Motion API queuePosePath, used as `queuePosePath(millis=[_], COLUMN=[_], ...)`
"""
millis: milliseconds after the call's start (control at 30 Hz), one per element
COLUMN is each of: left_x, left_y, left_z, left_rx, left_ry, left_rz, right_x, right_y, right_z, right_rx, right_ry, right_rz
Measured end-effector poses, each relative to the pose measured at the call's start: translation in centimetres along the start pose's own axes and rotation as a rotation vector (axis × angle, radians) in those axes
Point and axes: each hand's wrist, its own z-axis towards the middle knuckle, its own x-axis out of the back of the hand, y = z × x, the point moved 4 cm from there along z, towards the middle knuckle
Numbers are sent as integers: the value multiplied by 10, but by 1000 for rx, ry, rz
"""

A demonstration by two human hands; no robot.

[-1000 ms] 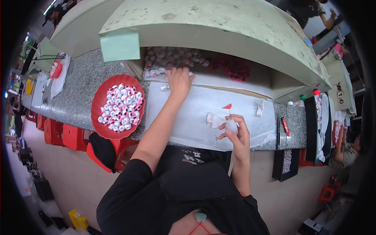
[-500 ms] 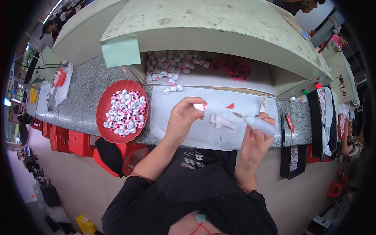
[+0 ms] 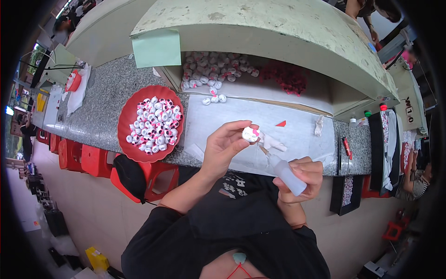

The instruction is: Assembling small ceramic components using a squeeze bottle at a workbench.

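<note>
Pinched between the thumb and fingers of my left hand (image 3: 226,145) is a small white figurine head (image 3: 251,134) with a pink patch on it. My right hand (image 3: 304,179) is wrapped round a translucent white squeeze bottle (image 3: 289,176), its narrow tip pointing up and left, a little apart from the head. Behind the bottle tip, a crumpled white tissue (image 3: 274,142) lies on the white paper sheet (image 3: 209,121). To the left, a red scalloped bowl (image 3: 124,118) holds many similar white, pink and black heads (image 3: 155,123).
A pale green shelf (image 3: 260,37) overhangs the far side, with more white pieces (image 3: 209,69) and a dark pink pile (image 3: 288,79) beneath. A red scrap (image 3: 280,123) lies on the paper. Farther right are a red tube (image 3: 347,146) and black trays (image 3: 378,144). Red stools (image 3: 160,180) stand below left.
The left hand has turned the head so that its pink patch shows more, and moved it slightly right. The right hand has brought the bottle lower and leftward, tilting it more steeply.
</note>
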Motion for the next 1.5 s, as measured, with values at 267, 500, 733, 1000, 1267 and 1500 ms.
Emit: queuePosePath(millis=[267,500,733,1000,1267,1500], left_x=[1,2,0,-2,-6,-6], left_y=[-1,0,-2,-2,4,8], left_z=[-2,-2,-3,-3,-2,-3], left_rx=[11,10,16,33,-73,-151], left_ry=[-14,-1,-14,-22,-74,-112], left_rz=[33,7,22,37,161,340], right_x=[-2,-2,-1,-2,-2,-5], right_y=[-2,-3,-2,-5,-5,-4], right_z=[0,-1,-1,-1,-1,-2], right_rx=[-16,-20,3,5,8,-2], right_ry=[-47,9,45,10,11,-18], right_rz=[-44,-54,-55,-53,-61,-73])
